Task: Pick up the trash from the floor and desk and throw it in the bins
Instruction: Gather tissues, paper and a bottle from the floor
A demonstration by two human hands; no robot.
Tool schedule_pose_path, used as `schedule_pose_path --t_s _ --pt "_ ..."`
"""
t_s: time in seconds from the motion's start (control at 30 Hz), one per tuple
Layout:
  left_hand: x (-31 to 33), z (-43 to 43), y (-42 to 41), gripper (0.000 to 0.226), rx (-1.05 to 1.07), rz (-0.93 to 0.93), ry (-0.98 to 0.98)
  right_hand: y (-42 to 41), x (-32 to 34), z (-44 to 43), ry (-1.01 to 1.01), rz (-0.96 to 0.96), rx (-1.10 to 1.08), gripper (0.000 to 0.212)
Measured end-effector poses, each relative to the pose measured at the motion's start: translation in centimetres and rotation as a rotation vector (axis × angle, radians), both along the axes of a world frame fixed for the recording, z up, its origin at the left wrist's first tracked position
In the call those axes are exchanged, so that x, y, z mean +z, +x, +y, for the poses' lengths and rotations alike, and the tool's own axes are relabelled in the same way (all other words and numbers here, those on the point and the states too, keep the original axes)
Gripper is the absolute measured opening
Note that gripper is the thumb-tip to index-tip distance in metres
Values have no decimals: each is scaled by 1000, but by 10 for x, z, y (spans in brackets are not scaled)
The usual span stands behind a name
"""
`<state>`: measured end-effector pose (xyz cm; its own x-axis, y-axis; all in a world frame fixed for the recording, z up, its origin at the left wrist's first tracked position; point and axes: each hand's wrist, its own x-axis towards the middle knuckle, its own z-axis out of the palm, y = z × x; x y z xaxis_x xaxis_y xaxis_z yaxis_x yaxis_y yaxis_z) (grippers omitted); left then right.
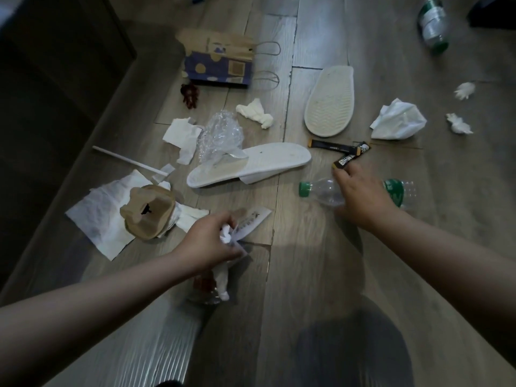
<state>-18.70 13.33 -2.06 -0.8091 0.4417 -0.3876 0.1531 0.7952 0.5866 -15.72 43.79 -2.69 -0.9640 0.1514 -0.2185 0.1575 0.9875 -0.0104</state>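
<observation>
My left hand (pixel 208 243) grips a bundle of trash over the wooden floor: a crumpled white tissue (pixel 225 236), a printed paper wrapper (pixel 252 220) and clear plastic with red print (pixel 203 289) hanging below. My right hand (pixel 361 196) lies over a clear plastic bottle (pixel 324 192) with a green cap and label, fingers curled on it. Its fingertips also touch the end of a black sachet (pixel 344 161). A second black sachet (pixel 331 146) lies just beyond on the floor.
Scattered on the floor are two white slippers (pixel 251 164) (pixel 329 103), bubble wrap (pixel 220 135), tissues (pixel 255 113), a white straw (pixel 129 161), a brown paper lid (pixel 148 212) on a napkin, a paper bag (pixel 220 61), a white plastic bag (pixel 399 121) and another bottle (pixel 432 23). Dark furniture (pixel 55 93) lines the left.
</observation>
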Motion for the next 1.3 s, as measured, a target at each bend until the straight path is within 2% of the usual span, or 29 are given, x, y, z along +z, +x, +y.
schedule_pose_path --t_s 0.1,0.17,0.23,0.37,0.53,0.63,0.77,1.1,1.3 --pt "14 13 -2 46 61 -41 36 5 9 0 -131 -134 -77 65" --pt "27 22 -9 50 92 -71 43 12 21 2 -226 -144 -129 64" --pt "47 35 -19 51 144 -96 45 20 36 6 -375 -96 -220 65" --pt "102 65 -37 34 218 -108 81 39 81 15 -671 59 -496 66" --pt "197 86 -36 20 303 -131 110 71 159 15 -798 149 -687 59" --pt "276 94 -25 14 385 -196 161 89 231 13 -815 167 -766 64" --pt "396 107 -5 10 365 -255 210 115 350 16 -872 176 -853 67" --pt "725 169 55 11 239 -216 403 181 691 43 -957 401 -980 67" --pt "847 173 90 10 237 -217 498 221 834 36 -937 576 -1017 59"
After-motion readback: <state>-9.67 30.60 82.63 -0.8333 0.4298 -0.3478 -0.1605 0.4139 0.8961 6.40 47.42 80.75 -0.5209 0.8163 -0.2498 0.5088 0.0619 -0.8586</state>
